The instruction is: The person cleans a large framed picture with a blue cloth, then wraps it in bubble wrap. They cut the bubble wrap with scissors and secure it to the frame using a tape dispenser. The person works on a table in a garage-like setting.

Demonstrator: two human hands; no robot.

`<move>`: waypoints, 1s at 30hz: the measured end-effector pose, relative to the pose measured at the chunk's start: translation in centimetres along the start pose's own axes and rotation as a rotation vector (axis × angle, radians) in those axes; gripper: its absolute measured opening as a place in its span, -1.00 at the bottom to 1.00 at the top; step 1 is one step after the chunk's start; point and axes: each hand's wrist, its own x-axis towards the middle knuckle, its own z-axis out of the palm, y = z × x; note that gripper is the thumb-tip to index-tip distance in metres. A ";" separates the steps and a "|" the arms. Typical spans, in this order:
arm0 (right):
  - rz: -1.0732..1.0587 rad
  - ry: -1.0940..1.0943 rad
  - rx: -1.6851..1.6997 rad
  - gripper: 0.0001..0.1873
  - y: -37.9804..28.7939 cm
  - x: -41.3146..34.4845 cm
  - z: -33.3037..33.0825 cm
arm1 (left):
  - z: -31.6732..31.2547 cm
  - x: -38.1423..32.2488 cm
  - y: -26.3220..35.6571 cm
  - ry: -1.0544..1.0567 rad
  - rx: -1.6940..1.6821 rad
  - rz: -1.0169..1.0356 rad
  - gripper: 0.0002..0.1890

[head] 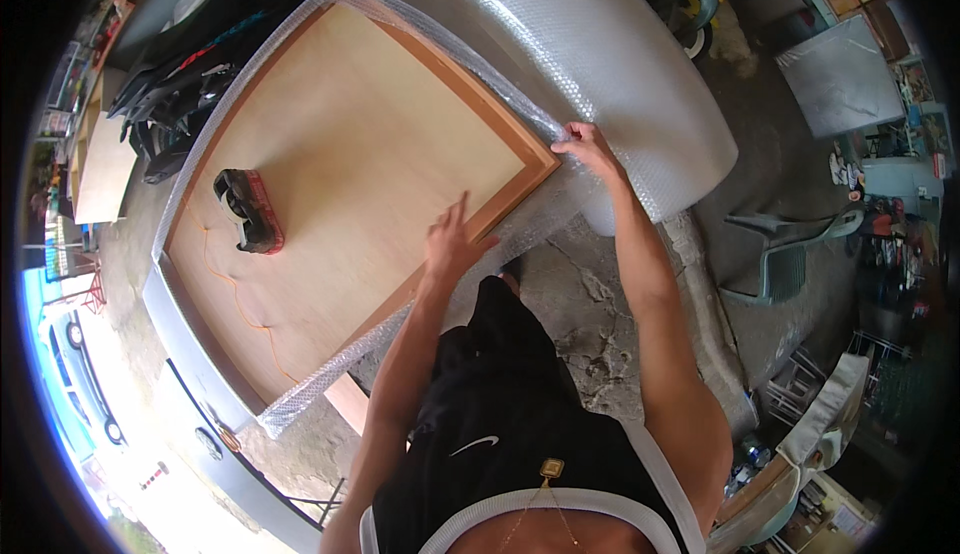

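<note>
A large wooden frame (517, 190) with a light plywood back (352, 126) lies on a table, bubble wrap (225, 115) folded up around its edges. My right hand (589, 147) pinches the edge of the bubble wrap at the frame's right corner. My left hand (450, 243) rests with spread fingers on the near edge of the frame, holding nothing. A tape dispenser (259, 213), black and red, stands on the plywood to the left. Along the plywood's left part runs a thin orange cord (238, 303).
Beyond the frame lies a big roll of bubble wrap (600, 51). Dark motorcycle parts (187, 81) are at the upper left. A green plastic chair (784, 273) is on the concrete floor at right. Scissors (227, 438) lie on a surface at lower left.
</note>
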 end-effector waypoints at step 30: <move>-0.323 0.544 -0.382 -0.71 2.0 -18.2 8.3 | 6.8 1.6 3.2 0.110 0.096 0.734 -0.59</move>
